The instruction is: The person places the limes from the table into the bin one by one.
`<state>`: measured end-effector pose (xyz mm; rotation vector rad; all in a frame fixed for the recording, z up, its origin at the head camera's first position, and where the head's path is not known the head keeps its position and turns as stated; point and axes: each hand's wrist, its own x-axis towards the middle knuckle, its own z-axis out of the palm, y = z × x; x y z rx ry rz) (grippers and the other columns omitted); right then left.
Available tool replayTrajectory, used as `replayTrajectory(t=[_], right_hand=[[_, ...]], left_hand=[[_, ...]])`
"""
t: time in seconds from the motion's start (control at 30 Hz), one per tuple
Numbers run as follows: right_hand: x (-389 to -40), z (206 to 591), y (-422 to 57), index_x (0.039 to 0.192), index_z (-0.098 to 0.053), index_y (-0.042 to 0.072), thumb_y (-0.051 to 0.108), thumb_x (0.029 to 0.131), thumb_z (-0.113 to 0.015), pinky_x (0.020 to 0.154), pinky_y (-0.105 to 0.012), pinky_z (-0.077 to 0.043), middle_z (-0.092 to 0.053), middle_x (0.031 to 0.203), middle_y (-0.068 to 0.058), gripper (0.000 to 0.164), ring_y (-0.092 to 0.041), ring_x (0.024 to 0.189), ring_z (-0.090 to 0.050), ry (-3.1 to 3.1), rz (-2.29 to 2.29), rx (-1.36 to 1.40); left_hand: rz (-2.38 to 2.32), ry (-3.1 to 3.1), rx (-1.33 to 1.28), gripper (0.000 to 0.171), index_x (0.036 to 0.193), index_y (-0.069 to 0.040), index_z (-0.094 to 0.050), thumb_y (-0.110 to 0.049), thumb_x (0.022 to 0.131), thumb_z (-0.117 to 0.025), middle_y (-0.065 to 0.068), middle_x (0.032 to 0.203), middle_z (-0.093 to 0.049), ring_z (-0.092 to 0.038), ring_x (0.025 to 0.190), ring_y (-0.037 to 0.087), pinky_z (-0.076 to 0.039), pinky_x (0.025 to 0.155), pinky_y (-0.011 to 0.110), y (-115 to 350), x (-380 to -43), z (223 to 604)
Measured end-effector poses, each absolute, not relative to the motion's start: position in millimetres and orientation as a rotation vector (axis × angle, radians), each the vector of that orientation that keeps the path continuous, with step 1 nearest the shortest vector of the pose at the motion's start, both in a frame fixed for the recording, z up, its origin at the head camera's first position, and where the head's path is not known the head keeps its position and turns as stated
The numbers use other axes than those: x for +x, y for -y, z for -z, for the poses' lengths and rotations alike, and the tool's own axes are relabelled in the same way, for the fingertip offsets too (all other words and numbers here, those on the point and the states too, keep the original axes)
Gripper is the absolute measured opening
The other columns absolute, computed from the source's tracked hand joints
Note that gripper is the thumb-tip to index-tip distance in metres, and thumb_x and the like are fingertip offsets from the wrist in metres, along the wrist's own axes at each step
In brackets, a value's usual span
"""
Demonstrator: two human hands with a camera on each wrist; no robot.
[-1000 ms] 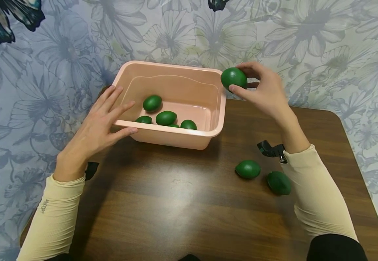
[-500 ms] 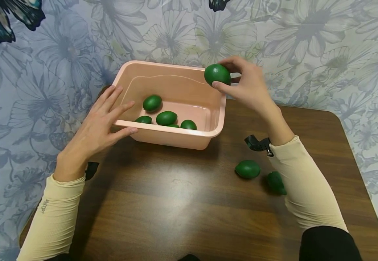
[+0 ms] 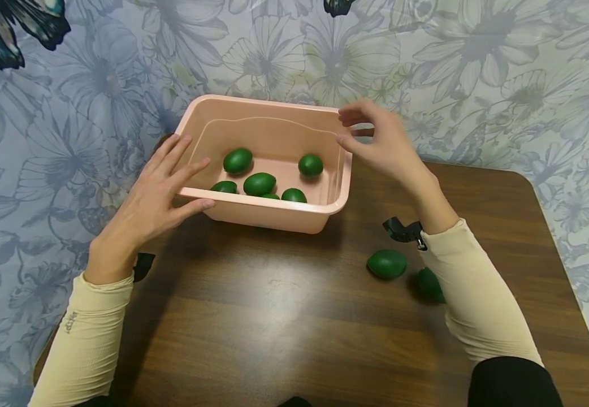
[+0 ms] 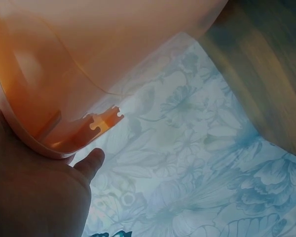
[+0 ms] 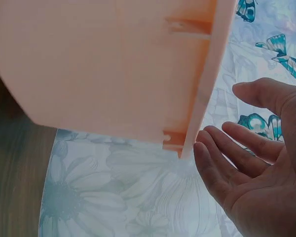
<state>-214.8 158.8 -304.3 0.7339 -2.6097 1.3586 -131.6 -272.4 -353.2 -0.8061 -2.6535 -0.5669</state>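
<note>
A pink plastic bin [image 3: 269, 217] stands at the back of the table, with several dark green limes [image 3: 259, 184] on its floor. One lime [image 3: 310, 165] lies by itself toward the bin's right side. My left hand [image 3: 147, 203] rests over the bin's left end, fingers extended across the rim. Above the back right corner of the bin is my right hand [image 3: 381, 138], its fingers loosely bent and nothing held. In the right wrist view the bin's outer wall [image 5: 98, 74] fills the left part, beside the right hand [image 5: 256, 163]. The left wrist view also shows the bin's outside [image 4: 103, 49].
Two more limes are on the brown wooden table [image 3: 254, 328]: one lime [image 3: 386, 264] in front of the right wrist, another lime [image 3: 429, 284] partly covered by the right sleeve. Floral wallpaper [image 3: 284, 51] rises directly behind the bin.
My right hand has moved left to the bin and let go of the lime it held, which now lies inside the bin. My left hand stays in place.
</note>
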Motion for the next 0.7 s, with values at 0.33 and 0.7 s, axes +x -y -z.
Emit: replayTrajectory(t=[0.33, 0.7], right_hand=[[-194, 319, -189, 0.138, -0.065, 0.009, 0.013, 0.097, -0.076, 0.101, -0.033, -0.057, -0.069, 0.133, -0.008, 0.043, -0.021, 0.125, -0.065, 2.558, -1.478, 0.613], [-175, 326, -214, 0.137, -0.066, 0.008, 0.012, 0.097, -0.076, 0.097, -0.023, -0.057, -0.069, 0.131, -0.01, 0.041, -0.022, 0.123, -0.066, 2.576, -1.441, 0.551]], left_hand=[[0.596, 2.608, -0.808, 0.076, 0.15, -0.015, -0.06, -0.059, 0.091, -0.076, 0.009, 0.175, -0.026, -0.017, 0.162, 0.037, -0.019, 0.128, 0.061, 273, -132, 355], [0.608, 2.594, -0.812, 0.076, 0.15, -0.014, -0.061, -0.062, 0.092, -0.073, 0.008, 0.175, -0.026, -0.018, 0.162, 0.037, -0.02, 0.128, 0.062, 272, -132, 357]])
